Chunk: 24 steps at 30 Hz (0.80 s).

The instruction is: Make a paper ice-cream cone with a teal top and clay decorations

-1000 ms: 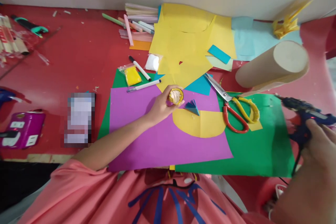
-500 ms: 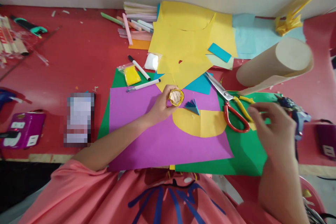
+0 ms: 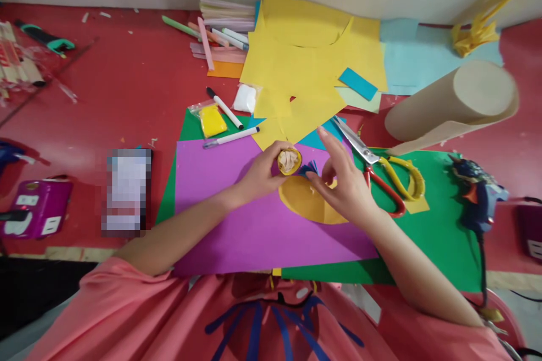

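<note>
A small round yellow-rimmed tube with crumpled cream filling [image 3: 289, 162] is pinched between thumb and fingers of the left hand [image 3: 263, 172], above the large purple paper sheet [image 3: 212, 225]; its mouth is turned upward, seemingly so that the filling is left exposed; the right hand [image 3: 345, 183] is held with thumb and forefinger spread beside the fringed blue paper piece [image 3: 310, 167]; whether it is touched cannot be told; the yellow rounded paper [image 3: 301, 201] is partly covered; the metal scissors with 2 handles, 1 red and 1 yellow [image 3: 371, 159], are laid between that hand and the dark-blue glue gun [image 3: 480, 197].
</note>
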{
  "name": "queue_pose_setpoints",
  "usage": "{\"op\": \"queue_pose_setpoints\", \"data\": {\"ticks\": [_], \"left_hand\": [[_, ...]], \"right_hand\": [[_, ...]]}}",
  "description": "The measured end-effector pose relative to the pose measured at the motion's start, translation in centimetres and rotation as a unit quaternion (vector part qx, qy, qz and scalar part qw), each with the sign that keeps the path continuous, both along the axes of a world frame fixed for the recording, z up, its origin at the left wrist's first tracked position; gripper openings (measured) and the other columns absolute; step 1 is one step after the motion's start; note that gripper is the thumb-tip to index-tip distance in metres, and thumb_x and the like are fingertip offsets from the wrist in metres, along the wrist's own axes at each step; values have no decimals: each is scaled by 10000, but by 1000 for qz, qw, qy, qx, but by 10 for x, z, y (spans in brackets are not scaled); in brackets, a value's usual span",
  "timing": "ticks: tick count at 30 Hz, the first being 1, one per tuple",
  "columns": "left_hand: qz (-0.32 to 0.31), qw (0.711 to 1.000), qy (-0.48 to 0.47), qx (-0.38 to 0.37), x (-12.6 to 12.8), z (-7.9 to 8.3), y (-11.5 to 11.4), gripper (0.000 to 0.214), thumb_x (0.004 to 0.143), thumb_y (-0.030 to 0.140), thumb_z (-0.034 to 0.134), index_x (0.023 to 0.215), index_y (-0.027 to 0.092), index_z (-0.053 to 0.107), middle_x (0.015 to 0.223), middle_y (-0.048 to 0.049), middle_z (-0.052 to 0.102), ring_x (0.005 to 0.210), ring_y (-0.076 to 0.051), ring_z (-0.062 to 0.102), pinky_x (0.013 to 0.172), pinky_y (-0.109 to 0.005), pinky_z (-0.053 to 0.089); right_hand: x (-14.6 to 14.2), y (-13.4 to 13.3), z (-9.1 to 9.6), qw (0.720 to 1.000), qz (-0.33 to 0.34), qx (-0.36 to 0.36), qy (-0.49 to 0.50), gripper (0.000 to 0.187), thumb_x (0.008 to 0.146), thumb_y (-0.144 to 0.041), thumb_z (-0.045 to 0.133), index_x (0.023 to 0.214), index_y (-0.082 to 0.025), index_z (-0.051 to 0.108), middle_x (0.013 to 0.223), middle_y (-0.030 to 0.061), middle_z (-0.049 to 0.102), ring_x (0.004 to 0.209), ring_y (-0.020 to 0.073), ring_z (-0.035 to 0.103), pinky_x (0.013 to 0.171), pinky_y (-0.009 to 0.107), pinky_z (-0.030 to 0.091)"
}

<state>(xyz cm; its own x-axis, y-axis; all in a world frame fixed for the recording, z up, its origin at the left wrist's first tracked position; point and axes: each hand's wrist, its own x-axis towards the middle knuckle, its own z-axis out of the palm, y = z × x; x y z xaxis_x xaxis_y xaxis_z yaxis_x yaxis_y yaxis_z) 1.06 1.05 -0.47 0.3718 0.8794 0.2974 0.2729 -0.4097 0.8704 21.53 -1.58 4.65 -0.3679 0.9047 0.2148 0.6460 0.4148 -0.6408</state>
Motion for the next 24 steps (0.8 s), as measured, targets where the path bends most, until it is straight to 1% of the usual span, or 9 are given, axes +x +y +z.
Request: {"op": "queue_pose_setpoints", "data": {"ticks": [3, 5, 7, 11, 14, 16, 18, 20, 24], "left_hand": [[-6, 1000, 8, -13, 0, 0, -1, 316, 802, 163, 612, 1085, 234, 491, 1037, -34, 647, 980, -172, 651, 865, -294, 521], [-7, 1000, 9, -26, -1, -1, -2, 319, 804, 163, 605, 1093, 237, 490, 1045, -35, 642, 981, -175, 649, 865, -296, 522], [-8, 999, 6, -35, -1, -2, -2, 318, 811, 162, 594, 1101, 240, 489, 1054, -35, 636, 982, -172, 646, 864, -290, 523], [5, 999, 7, -33, -1, -4, -2, 328, 802, 168, 590, 1103, 246, 484, 1046, -28, 630, 957, -166, 635, 832, -276, 519], [40, 999, 14, -22, -1, -4, -2, 406, 760, 134, 561, 1131, 257, 451, 1052, -21, 616, 910, -156, 620, 783, -267, 513], [72, 997, 18, -15, -3, -5, 0, 468, 727, 111, 544, 1153, 260, 420, 1044, -16, 598, 876, -148, 605, 749, -259, 502], [102, 995, 16, -8, -6, -6, 3, 457, 724, 109, 533, 1136, 261, 409, 996, -4, 576, 852, -146, 586, 740, -262, 490], [123, 992, 13, -3, -9, -8, 8, 397, 745, 118, 526, 1100, 261, 420, 967, -3, 560, 858, -157, 570, 763, -280, 483], [153, 984, 96, 5, -19, -13, 23, 334, 752, 113, 560, 1042, 261, 487, 1015, -36, 584, 957, -218, 544, 879, -372, 458]], "right_hand": [[-3, 2, -8, 999, 21, -28, 35, 439, 934, -239, 548, 1370, -203, 508, 1119, 109, 709, 653, 143, 611, 631, 304, 537], [2, 4, -12, 998, 20, -15, 56, 246, 948, -241, 532, 1162, -206, 646, 870, 61, 715, 730, 171, 634, 669, 306, 528], [10, 6, -14, 998, -12, -2, 69, 170, 956, -244, 523, 981, -216, 688, 797, 48, 693, 751, 175, 629, 673, 301, 506], [27, 11, -13, 986, -137, -22, 90, 184, 960, -339, 539, 867, -218, 642, 748, 16, 651, 636, 141, 555, 608, 276, 440], [30, 14, -12, 984, -156, -43, 69, 335, 990, -401, 463, 731, -213, 561, 639, -2, 574, 575, 129, 502, 584, 275, 395], [27, 14, -12, 992, -115, -54, 21, 329, 976, -418, 479, 737, -208, 564, 673, 18, 605, 617, 146, 546, 603, 284, 409], [21, 14, -15, 996, -59, -61, -28, 243, 917, -429, 581, 930, -191, 624, 844, 69, 686, 745, 197, 624, 658, 309, 459], [16, 12, -19, 996, -11, -67, -57, 356, 869, -404, 648, 1134, -169, 611, 992, 116, 707, 867, 248, 658, 726, 351, 503], [13, 12, -26, 996, 21, -76, -30, 212, 906, -278, 574, 1074, -183, 662, 1005, 116, 727, 932, 256, 677, 809, 382, 534]]}}
